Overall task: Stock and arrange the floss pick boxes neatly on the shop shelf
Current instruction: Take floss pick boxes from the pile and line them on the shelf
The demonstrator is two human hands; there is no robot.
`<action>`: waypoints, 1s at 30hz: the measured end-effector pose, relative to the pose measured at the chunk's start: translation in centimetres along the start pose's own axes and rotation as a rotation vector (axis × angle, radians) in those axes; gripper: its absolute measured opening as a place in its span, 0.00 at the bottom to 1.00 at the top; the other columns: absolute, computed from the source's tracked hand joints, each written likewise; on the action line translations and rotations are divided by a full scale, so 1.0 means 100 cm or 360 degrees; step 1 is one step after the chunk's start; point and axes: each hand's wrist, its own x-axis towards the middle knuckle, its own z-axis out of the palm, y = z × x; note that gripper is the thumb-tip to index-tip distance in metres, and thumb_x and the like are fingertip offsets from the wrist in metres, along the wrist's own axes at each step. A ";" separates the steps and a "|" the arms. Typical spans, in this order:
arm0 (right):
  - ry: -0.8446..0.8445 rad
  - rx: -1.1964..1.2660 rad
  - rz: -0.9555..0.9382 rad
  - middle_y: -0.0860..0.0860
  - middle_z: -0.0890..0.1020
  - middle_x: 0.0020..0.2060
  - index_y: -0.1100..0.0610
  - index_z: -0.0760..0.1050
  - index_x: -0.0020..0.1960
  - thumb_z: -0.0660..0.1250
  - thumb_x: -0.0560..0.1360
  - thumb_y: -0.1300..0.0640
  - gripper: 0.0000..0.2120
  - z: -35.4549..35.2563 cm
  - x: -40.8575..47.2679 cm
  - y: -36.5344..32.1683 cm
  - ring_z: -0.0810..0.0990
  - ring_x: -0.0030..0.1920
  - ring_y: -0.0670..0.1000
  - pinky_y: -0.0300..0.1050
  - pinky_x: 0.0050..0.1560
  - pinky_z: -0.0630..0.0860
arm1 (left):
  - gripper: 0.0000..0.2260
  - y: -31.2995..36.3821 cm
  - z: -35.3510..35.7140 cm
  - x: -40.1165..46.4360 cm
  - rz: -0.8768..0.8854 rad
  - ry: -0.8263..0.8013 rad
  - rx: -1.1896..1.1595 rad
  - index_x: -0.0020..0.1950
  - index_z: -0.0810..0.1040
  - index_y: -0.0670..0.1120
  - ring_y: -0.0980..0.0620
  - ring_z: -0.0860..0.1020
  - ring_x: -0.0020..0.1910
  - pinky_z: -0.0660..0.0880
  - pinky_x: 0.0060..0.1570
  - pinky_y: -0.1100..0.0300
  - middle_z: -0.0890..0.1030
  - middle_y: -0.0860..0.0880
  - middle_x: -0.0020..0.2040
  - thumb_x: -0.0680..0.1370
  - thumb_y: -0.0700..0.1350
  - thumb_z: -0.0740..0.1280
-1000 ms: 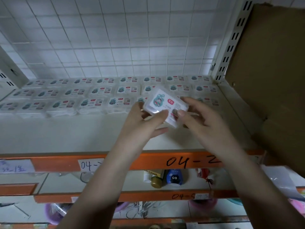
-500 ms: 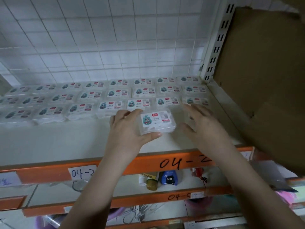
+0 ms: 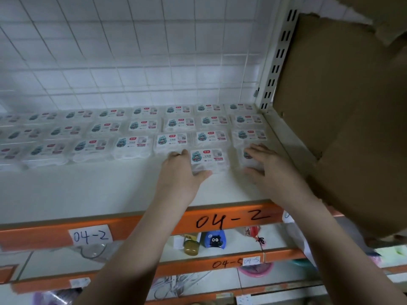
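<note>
Gripped: left hand (image 3: 179, 172) held floss pick box (image 3: 208, 160) by its left side and front edge, thumb curled under front; right hand (image 3: 267, 167) curled over second box (image 3: 250, 158) beside it. I saw both boxes on white shelf (image 3: 88, 190), starting fourth row before three neat rows (image 3: 136, 133). Brown cardboard (image 3: 343, 111) stood right. I judged boxes light, stiff, slick clear plastic, rectangular; best held by short sides.
</note>
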 end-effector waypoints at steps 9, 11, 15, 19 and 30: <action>0.0272 -0.0251 -0.0530 0.56 0.80 0.55 0.61 0.79 0.54 0.69 0.72 0.61 0.11 0.008 0.010 -0.033 0.81 0.52 0.58 0.52 0.50 0.78 | 0.22 -0.027 -0.027 -0.030 0.0010 0.0417 0.0159 0.72 0.65 0.45 0.45 0.70 0.64 0.68 0.61 0.52 0.69 0.44 0.68 0.79 0.51 0.59; 0.0238 -0.0241 -0.0704 0.58 0.81 0.53 0.62 0.80 0.53 0.70 0.70 0.63 0.12 0.017 0.016 -0.056 0.82 0.50 0.58 0.52 0.48 0.78 | 0.19 -0.051 -0.043 -0.045 -0.0018 0.0528 0.0279 0.70 0.68 0.44 0.43 0.69 0.64 0.68 0.62 0.49 0.71 0.43 0.67 0.79 0.47 0.59; 0.0074 -0.0255 -0.0952 0.60 0.80 0.55 0.60 0.79 0.56 0.71 0.69 0.62 0.15 0.045 0.021 -0.113 0.80 0.54 0.61 0.58 0.49 0.77 | 0.18 -0.113 -0.079 -0.083 -0.0220 0.0638 0.0447 0.66 0.72 0.41 0.38 0.73 0.60 0.70 0.59 0.44 0.74 0.40 0.63 0.78 0.43 0.62; -0.0136 -0.0269 -0.1182 0.56 0.72 0.67 0.55 0.73 0.66 0.65 0.75 0.58 0.19 0.079 0.016 -0.182 0.71 0.66 0.58 0.54 0.61 0.70 | 0.17 -0.177 -0.114 -0.134 -0.0436 0.0654 0.0496 0.65 0.74 0.43 0.39 0.74 0.58 0.72 0.56 0.44 0.76 0.42 0.62 0.76 0.44 0.63; -0.0190 -0.0067 -0.1462 0.53 0.77 0.61 0.55 0.75 0.62 0.63 0.77 0.52 0.15 0.218 -0.030 -0.425 0.74 0.61 0.56 0.52 0.57 0.72 | 0.19 -0.378 -0.222 -0.242 -0.0680 0.0732 0.0638 0.69 0.70 0.48 0.46 0.73 0.61 0.73 0.57 0.49 0.73 0.48 0.64 0.78 0.48 0.62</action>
